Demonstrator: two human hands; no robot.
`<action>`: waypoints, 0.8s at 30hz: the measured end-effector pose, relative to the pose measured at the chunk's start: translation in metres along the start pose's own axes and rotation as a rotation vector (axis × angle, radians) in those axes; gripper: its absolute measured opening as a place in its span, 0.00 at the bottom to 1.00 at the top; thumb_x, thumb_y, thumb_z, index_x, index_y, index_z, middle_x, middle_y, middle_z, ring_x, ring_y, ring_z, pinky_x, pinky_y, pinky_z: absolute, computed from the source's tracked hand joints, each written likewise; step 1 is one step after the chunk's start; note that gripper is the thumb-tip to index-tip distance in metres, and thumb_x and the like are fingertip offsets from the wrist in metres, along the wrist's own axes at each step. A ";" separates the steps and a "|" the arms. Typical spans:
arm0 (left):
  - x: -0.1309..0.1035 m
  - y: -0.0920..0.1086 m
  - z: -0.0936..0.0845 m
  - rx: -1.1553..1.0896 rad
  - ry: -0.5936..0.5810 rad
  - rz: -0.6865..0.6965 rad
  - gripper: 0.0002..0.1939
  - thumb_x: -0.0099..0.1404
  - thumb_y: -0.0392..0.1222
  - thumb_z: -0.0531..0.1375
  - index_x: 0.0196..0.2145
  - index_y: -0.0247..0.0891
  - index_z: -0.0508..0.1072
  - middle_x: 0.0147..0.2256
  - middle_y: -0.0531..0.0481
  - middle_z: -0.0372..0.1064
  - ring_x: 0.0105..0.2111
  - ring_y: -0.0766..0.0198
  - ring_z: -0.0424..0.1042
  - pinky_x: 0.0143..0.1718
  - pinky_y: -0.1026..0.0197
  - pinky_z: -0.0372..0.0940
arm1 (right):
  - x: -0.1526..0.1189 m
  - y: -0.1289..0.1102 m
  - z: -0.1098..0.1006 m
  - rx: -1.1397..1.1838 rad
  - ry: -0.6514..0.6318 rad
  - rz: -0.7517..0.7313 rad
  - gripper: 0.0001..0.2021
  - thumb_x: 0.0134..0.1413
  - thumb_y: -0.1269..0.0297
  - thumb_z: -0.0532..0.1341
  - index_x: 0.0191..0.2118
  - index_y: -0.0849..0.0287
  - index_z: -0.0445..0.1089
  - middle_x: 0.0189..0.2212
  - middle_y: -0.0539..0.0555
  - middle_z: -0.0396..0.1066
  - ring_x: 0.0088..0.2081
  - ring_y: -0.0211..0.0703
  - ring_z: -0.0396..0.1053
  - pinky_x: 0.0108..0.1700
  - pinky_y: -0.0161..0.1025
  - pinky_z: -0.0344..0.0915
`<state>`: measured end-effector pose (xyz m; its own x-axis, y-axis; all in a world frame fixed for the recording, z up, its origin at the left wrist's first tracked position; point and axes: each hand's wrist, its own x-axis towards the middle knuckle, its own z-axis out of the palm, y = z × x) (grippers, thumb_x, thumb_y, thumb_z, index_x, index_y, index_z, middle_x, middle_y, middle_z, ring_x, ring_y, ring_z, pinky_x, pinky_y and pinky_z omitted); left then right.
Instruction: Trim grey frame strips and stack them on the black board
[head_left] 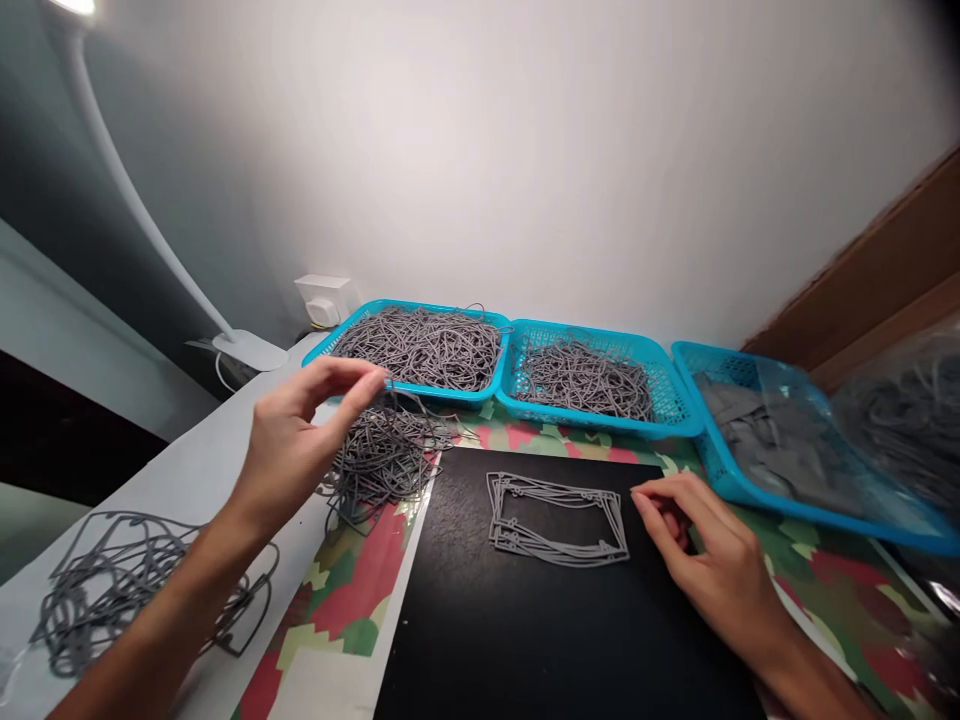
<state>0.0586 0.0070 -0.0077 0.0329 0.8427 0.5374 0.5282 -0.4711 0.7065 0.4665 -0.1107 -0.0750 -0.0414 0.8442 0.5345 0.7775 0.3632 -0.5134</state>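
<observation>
My left hand [304,420] is raised with thumb and fingertips pinched together. A thin dark grey strip [391,388] hangs at its fingertips, over a loose heap of grey strips [382,455]. On the black mat [480,630] lie several slim grey rubbery strips, arranged as a rectangular frame [559,553] with small tabs near its corners. My right hand [709,560] rests at the mat's right side, fingers curled in and thumb close to the index finger. Its fingertips are just right of the frame, apart from it, and nothing shows between them.
Behind the mat stand two blue baskets [427,388] [600,425] of grey strips. A third blue basket [750,490] holds flat grey pieces and clear plastic. Tangled grey frames [112,580] lie at left. A white lamp [251,350] stands back left; a plastic bag [907,420] sits right.
</observation>
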 end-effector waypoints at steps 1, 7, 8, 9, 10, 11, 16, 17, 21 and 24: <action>0.003 0.005 0.001 -0.033 0.042 -0.003 0.07 0.78 0.48 0.70 0.44 0.44 0.85 0.45 0.51 0.86 0.46 0.57 0.84 0.56 0.51 0.79 | 0.001 -0.001 0.000 -0.001 0.002 -0.013 0.04 0.80 0.65 0.64 0.48 0.50 0.77 0.37 0.50 0.73 0.29 0.41 0.67 0.34 0.41 0.68; 0.032 0.050 -0.002 -0.224 0.170 0.244 0.02 0.82 0.36 0.65 0.47 0.42 0.77 0.42 0.54 0.86 0.43 0.65 0.87 0.50 0.59 0.84 | 0.001 -0.005 -0.001 0.007 0.014 -0.040 0.05 0.79 0.66 0.64 0.47 0.51 0.78 0.36 0.51 0.73 0.28 0.41 0.67 0.33 0.40 0.69; 0.034 0.060 -0.002 -0.247 0.171 0.281 0.04 0.83 0.34 0.64 0.47 0.42 0.75 0.40 0.55 0.84 0.41 0.65 0.87 0.46 0.60 0.85 | 0.001 -0.005 -0.001 0.009 0.013 -0.036 0.05 0.79 0.66 0.64 0.47 0.51 0.78 0.36 0.51 0.73 0.28 0.41 0.67 0.33 0.40 0.69; 0.034 0.070 -0.002 -0.254 0.168 0.304 0.06 0.82 0.32 0.63 0.46 0.43 0.75 0.37 0.56 0.83 0.39 0.66 0.87 0.43 0.61 0.85 | 0.001 -0.006 -0.001 0.013 0.011 -0.034 0.05 0.79 0.67 0.64 0.48 0.51 0.78 0.37 0.51 0.74 0.28 0.41 0.68 0.33 0.40 0.69; 0.031 0.080 -0.001 -0.245 0.161 0.314 0.07 0.82 0.31 0.63 0.46 0.43 0.75 0.36 0.57 0.81 0.38 0.67 0.86 0.42 0.62 0.85 | 0.001 -0.006 -0.002 0.016 0.013 -0.034 0.05 0.79 0.67 0.64 0.48 0.51 0.78 0.37 0.51 0.74 0.29 0.41 0.68 0.34 0.40 0.69; 0.027 0.089 0.000 -0.227 0.142 0.316 0.08 0.81 0.30 0.63 0.45 0.44 0.75 0.35 0.58 0.80 0.37 0.67 0.86 0.41 0.63 0.84 | 0.000 -0.006 -0.002 0.021 0.018 -0.036 0.05 0.80 0.67 0.64 0.48 0.51 0.77 0.37 0.51 0.75 0.29 0.41 0.68 0.34 0.40 0.69; -0.010 0.115 0.008 -0.234 0.018 0.230 0.09 0.77 0.31 0.66 0.44 0.46 0.77 0.32 0.59 0.80 0.32 0.66 0.84 0.35 0.65 0.83 | -0.001 -0.014 -0.007 0.118 -0.007 -0.006 0.06 0.82 0.61 0.63 0.48 0.49 0.78 0.38 0.52 0.76 0.31 0.44 0.72 0.35 0.40 0.72; -0.018 0.117 0.010 -0.254 -0.037 0.216 0.08 0.78 0.33 0.66 0.44 0.47 0.78 0.31 0.59 0.81 0.30 0.66 0.84 0.34 0.65 0.82 | -0.002 -0.018 -0.008 0.170 -0.038 0.004 0.07 0.82 0.57 0.63 0.50 0.49 0.78 0.38 0.53 0.76 0.32 0.44 0.73 0.35 0.40 0.73; -0.040 0.125 0.021 -0.248 -0.425 0.198 0.04 0.84 0.42 0.65 0.48 0.52 0.79 0.36 0.60 0.85 0.32 0.63 0.86 0.36 0.63 0.83 | -0.010 -0.039 -0.010 0.455 -0.272 0.027 0.33 0.73 0.30 0.65 0.71 0.44 0.71 0.46 0.55 0.78 0.35 0.45 0.77 0.40 0.40 0.79; -0.045 0.127 0.030 -0.256 -0.581 0.180 0.06 0.86 0.43 0.63 0.48 0.51 0.80 0.39 0.58 0.85 0.38 0.62 0.87 0.41 0.62 0.83 | -0.017 -0.060 -0.006 0.580 -0.462 0.035 0.47 0.64 0.25 0.68 0.79 0.44 0.64 0.55 0.58 0.79 0.45 0.50 0.81 0.51 0.42 0.81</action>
<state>0.1501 -0.0832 0.0442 0.5926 0.7146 0.3716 0.2553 -0.6042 0.7548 0.4242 -0.1487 -0.0493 -0.3821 0.8925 0.2395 0.3325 0.3746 -0.8655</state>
